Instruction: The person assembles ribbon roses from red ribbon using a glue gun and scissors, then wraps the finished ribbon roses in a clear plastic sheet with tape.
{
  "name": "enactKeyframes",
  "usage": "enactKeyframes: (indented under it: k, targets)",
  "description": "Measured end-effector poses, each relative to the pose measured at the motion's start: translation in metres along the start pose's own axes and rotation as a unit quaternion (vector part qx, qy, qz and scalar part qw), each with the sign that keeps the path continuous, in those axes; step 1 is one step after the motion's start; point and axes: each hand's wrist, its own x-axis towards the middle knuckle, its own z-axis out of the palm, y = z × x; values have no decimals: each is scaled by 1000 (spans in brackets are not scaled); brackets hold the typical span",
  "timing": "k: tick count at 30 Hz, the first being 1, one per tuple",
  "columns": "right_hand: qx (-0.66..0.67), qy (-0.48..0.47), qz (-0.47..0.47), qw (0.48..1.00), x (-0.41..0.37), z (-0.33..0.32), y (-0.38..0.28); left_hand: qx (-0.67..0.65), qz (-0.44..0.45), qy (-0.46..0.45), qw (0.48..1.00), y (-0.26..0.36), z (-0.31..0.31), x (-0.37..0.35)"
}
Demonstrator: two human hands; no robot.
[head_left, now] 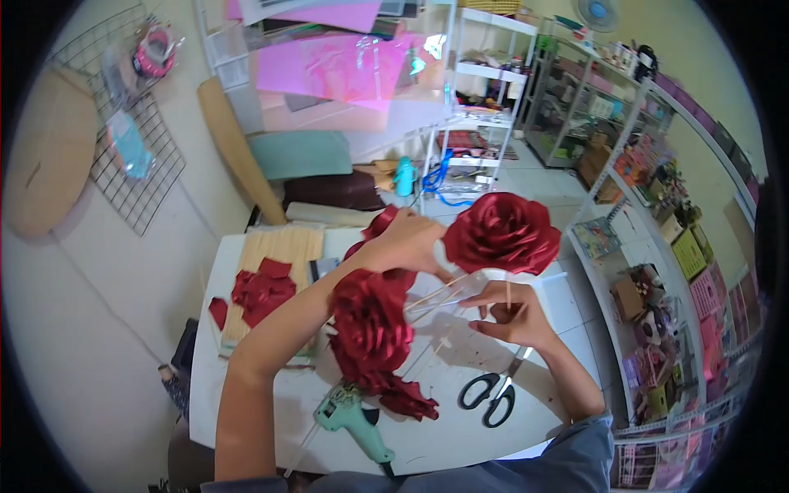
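My left hand [415, 244] reaches across the white table, its fingers closed around thin stick stems near its fingertips. Beside that forearm, a red satin rose [371, 316] partly covers the stems. A larger red rose [503, 234] stands upright between my hands, its stick running down to my right hand [514, 316]. Curled fingers of the right hand hold that stick, while thumb and index finger stay apart. Below lie black-handled scissors [498, 400], a green glue gun [355, 423] and a loose red flower piece [409, 398].
Red petals [265, 292] lie on a bundle of wooden sticks [283, 245] at the table's left. Shelves of craft goods [657, 304] line the right side. Pink wrapping sheets [329, 70] and a turquoise bottle [404, 177] are behind the table [436, 444].
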Motion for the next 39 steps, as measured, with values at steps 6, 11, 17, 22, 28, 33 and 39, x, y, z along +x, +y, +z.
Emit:
enactKeyframes:
  k: [6,11,17,22,28,33,39]
  targets:
    - [-68,43,4,997,13,21,18,-62,60,106,991,-15,-6,-4]
    - [-111,121,-48,985,27,31,25,-297,-24,105,949,12,-39,-24]
    - [-30,142,-40,989,23,22,25,-98,23,80,992,6,-45,-14]
    - [10,148,-31,988,22,23,24,-10,198,147,969,-26,2,-31]
    - [7,156,-20,987,24,19,25,-219,209,208,930,-3,12,-60]
    - [-4,167,-39,985,23,18,18,-460,129,155,865,9,19,-71]
    - [-5,202,-34,979,22,19,5,-441,187,158,864,14,11,-67]
